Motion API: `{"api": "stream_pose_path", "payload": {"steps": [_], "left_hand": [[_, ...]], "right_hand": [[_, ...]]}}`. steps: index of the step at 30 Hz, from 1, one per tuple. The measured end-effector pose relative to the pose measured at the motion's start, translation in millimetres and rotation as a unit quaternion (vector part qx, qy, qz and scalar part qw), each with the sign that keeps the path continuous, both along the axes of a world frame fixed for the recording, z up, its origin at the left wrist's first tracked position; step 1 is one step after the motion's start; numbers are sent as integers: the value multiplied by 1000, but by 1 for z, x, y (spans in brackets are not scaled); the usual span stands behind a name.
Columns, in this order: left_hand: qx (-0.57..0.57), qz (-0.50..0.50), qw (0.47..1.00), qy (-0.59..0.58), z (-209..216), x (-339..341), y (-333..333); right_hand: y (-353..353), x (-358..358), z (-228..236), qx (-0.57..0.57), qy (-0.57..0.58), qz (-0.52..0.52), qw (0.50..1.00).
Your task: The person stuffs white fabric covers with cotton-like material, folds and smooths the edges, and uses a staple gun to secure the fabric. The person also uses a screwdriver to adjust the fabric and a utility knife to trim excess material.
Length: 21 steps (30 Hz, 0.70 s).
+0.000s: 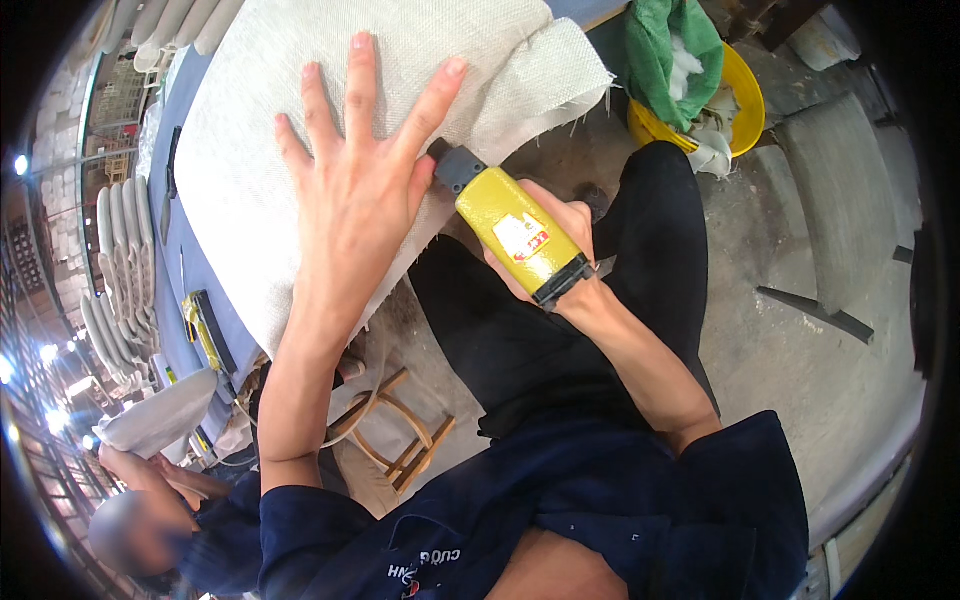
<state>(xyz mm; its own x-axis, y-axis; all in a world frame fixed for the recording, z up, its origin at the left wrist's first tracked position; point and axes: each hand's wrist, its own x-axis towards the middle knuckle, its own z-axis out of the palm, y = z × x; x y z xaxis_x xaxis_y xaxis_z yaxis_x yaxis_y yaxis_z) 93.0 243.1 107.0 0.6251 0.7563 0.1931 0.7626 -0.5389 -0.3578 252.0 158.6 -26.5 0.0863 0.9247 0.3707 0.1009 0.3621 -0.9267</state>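
My left hand [355,165] lies flat with fingers spread on a white woven fabric [240,190], which covers a broad, rounded piece in front of me. The fabric's right edge is frayed and partly folded over. In my right hand [570,215] is a yellow pneumatic staple gun [515,228] with a black nose and black end cap. Its nose meets the fabric close to my left thumb. My right fingers wrap under the tool, mostly hidden by its body.
A yellow bucket [750,95] with a green sack [650,60] and scraps stands at the far right. Another yellow tool [207,325] lies on the blue table [180,240]. A person [150,520] at lower left holds a grey panel [160,415]. A wooden frame [400,450] sits below.
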Motion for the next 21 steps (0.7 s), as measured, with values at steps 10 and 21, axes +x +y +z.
{"api": "stream_pose_path", "payload": {"steps": [10,21], "left_hand": [[-6,-36,999,-37,-3,-7,5],[-46,40,987,-149,4,-60,69]], "right_hand": [[-4,-5,11,20,20,29,999],[14,7,0,78,-54,-92,991]]}}
